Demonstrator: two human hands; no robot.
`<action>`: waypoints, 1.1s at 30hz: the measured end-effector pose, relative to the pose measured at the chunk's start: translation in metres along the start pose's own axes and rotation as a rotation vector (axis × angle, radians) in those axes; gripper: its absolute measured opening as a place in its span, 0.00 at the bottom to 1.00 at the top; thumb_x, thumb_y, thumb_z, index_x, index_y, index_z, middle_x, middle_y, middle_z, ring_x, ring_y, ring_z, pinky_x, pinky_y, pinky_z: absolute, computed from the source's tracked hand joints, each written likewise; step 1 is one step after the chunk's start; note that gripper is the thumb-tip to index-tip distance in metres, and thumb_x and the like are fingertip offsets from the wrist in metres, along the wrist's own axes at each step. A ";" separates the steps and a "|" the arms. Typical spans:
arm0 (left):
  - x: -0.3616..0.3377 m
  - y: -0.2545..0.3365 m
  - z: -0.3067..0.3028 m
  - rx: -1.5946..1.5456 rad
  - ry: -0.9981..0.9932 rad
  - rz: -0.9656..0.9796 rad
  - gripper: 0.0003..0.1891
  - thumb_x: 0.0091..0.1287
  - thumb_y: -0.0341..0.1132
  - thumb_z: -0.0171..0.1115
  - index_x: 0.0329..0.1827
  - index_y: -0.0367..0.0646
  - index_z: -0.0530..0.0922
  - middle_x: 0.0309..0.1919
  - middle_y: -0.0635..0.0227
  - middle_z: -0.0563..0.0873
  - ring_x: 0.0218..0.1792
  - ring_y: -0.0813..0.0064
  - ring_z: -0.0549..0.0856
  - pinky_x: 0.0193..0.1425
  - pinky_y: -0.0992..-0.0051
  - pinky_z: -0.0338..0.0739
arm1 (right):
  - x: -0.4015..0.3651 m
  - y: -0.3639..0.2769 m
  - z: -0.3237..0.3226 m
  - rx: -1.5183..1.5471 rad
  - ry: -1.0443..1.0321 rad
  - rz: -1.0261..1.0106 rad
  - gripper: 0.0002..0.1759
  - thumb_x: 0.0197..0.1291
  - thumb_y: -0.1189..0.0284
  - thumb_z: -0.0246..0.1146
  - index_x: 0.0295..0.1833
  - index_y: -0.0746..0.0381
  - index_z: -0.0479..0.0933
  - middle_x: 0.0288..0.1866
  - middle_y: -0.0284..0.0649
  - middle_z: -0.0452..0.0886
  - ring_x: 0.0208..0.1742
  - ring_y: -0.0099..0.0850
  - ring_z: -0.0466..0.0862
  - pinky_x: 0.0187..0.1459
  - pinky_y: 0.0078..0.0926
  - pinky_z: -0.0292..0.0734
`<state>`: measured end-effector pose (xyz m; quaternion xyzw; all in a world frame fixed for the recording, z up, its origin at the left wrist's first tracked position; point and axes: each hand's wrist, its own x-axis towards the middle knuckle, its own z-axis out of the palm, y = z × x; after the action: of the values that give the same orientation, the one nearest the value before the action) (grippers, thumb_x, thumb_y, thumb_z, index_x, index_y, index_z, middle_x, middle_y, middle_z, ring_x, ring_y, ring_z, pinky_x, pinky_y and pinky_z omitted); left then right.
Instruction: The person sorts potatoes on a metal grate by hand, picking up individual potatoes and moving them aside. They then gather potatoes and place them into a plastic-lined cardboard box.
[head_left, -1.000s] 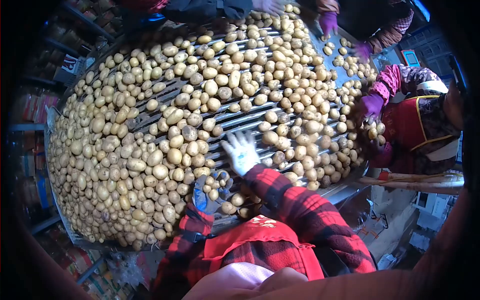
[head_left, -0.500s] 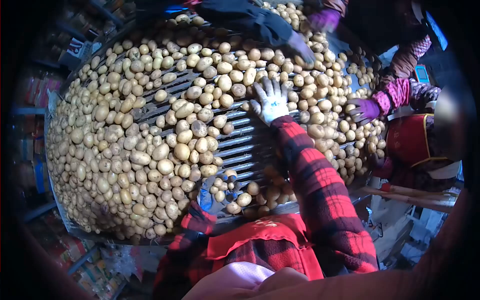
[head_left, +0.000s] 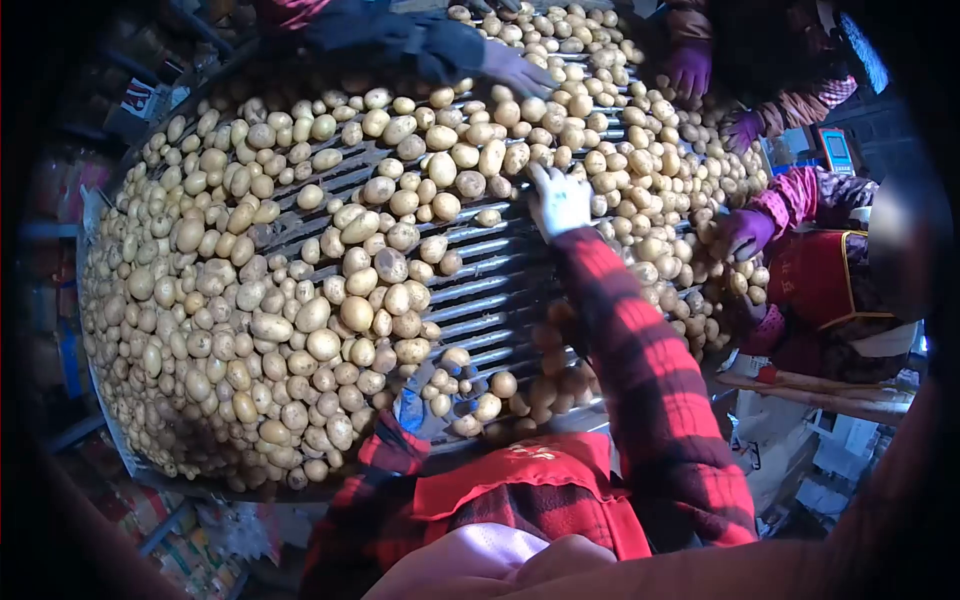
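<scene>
Right hand (head_left: 562,203) has gone from splayed to curled since the earlier frame, and sits slightly farther right. Dark-sleeved co-worker's hand (head_left: 518,70) has swung across to the other side of it.

Potatoes (head_left: 357,313) are spread over the slatted bench (head_left: 470,326), thick on the left, with a bare strip of slats between the person's hands. Right fingers are bent at the edge of the far potatoes; can't tell if they grip one. Left hand (head_left: 412,408), blue-and-grey glove, is low by the near edge, fingers cupped round a handful of small potatoes (head_left: 440,378).

Risks, my read:
- Handful looks loose and open on top, so a tilt or a knock from the loose potatoes beside it could spill some.
- Small ones could drop into the slat gaps if they fit — can't judge that from here.
- A hard sweep toward the body could push potatoes over the near edge, by the red apron (head_left: 525,475).
- Co-worker's hand is near the right one — reaching for the same patch could make them bump.
</scene>
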<state>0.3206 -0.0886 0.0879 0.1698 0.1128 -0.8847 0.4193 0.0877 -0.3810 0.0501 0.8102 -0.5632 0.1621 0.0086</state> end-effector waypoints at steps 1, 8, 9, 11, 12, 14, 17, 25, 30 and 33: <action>0.001 0.001 0.019 0.014 0.025 0.005 0.14 0.66 0.40 0.64 0.49 0.42 0.77 0.47 0.60 0.78 0.48 0.60 0.79 0.52 0.60 0.79 | 0.014 0.004 0.022 -0.075 -0.013 0.030 0.23 0.61 0.68 0.63 0.63 0.53 0.76 0.45 0.43 0.85 0.42 0.46 0.86 0.53 0.60 0.73; 0.005 0.007 0.026 -0.139 -0.222 -0.108 0.05 0.67 0.35 0.67 0.42 0.49 0.80 0.46 0.49 0.78 0.48 0.58 0.78 0.43 0.64 0.80 | 0.003 -0.003 -0.005 -0.055 0.056 0.047 0.17 0.64 0.72 0.57 0.57 0.54 0.81 0.46 0.47 0.85 0.49 0.45 0.85 0.47 0.57 0.77; 0.004 0.007 0.024 -0.078 -0.188 -0.070 0.08 0.68 0.40 0.64 0.41 0.47 0.78 0.41 0.59 0.78 0.45 0.63 0.78 0.47 0.64 0.80 | -0.006 -0.018 -0.016 -0.042 -0.019 0.017 0.19 0.62 0.70 0.61 0.59 0.53 0.80 0.46 0.47 0.84 0.46 0.46 0.86 0.45 0.53 0.78; 0.002 0.004 0.013 0.007 -0.083 -0.038 0.08 0.68 0.41 0.64 0.41 0.47 0.78 0.41 0.59 0.78 0.45 0.63 0.78 0.47 0.64 0.80 | -0.008 -0.034 -0.004 -0.041 -0.139 0.005 0.20 0.60 0.68 0.64 0.59 0.54 0.81 0.44 0.48 0.84 0.44 0.47 0.86 0.45 0.49 0.79; 0.000 0.004 0.011 0.032 -0.043 -0.029 0.08 0.69 0.41 0.64 0.42 0.47 0.78 0.41 0.59 0.78 0.45 0.63 0.78 0.46 0.64 0.80 | -0.003 -0.037 0.017 -0.047 -0.178 0.018 0.18 0.61 0.68 0.63 0.57 0.55 0.81 0.43 0.48 0.85 0.44 0.48 0.86 0.47 0.50 0.79; -0.002 0.003 0.009 0.084 0.004 -0.012 0.09 0.69 0.41 0.64 0.42 0.47 0.78 0.41 0.59 0.78 0.44 0.63 0.78 0.46 0.64 0.80 | 0.018 -0.033 0.027 0.140 -0.304 0.148 0.15 0.62 0.70 0.59 0.53 0.58 0.83 0.49 0.53 0.86 0.52 0.52 0.86 0.55 0.51 0.80; -0.004 0.002 0.004 0.117 0.043 0.004 0.09 0.69 0.41 0.64 0.43 0.47 0.78 0.42 0.59 0.79 0.43 0.63 0.78 0.44 0.64 0.79 | 0.005 -0.024 0.001 0.579 -0.283 0.230 0.17 0.67 0.66 0.58 0.56 0.61 0.83 0.52 0.48 0.87 0.56 0.45 0.86 0.59 0.43 0.79; -0.003 0.002 0.008 0.122 -0.009 0.005 0.11 0.70 0.42 0.63 0.46 0.46 0.78 0.43 0.58 0.80 0.41 0.63 0.79 0.41 0.63 0.79 | -0.071 -0.033 -0.031 1.664 -0.493 0.917 0.19 0.70 0.65 0.68 0.62 0.59 0.78 0.40 0.30 0.84 0.35 0.23 0.82 0.34 0.23 0.79; -0.008 -0.005 -0.007 0.086 -0.031 0.123 0.18 0.75 0.47 0.60 0.52 0.40 0.77 0.49 0.59 0.80 0.54 0.59 0.82 0.59 0.60 0.80 | 0.002 -0.110 -0.011 0.507 0.095 -0.137 0.19 0.64 0.75 0.61 0.61 0.56 0.80 0.49 0.42 0.84 0.42 0.42 0.87 0.39 0.39 0.82; -0.010 -0.011 -0.038 -0.117 0.052 0.141 0.17 0.77 0.46 0.59 0.54 0.40 0.77 0.49 0.59 0.83 0.55 0.56 0.84 0.62 0.52 0.83 | 0.042 -0.148 -0.005 0.302 -0.117 -0.222 0.18 0.68 0.72 0.55 0.61 0.53 0.79 0.52 0.46 0.82 0.46 0.47 0.87 0.43 0.45 0.84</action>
<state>0.3258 -0.0622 0.0579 0.1754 0.1627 -0.8402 0.4866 0.2357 -0.3644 0.0912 0.8676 -0.4391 0.1953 -0.1280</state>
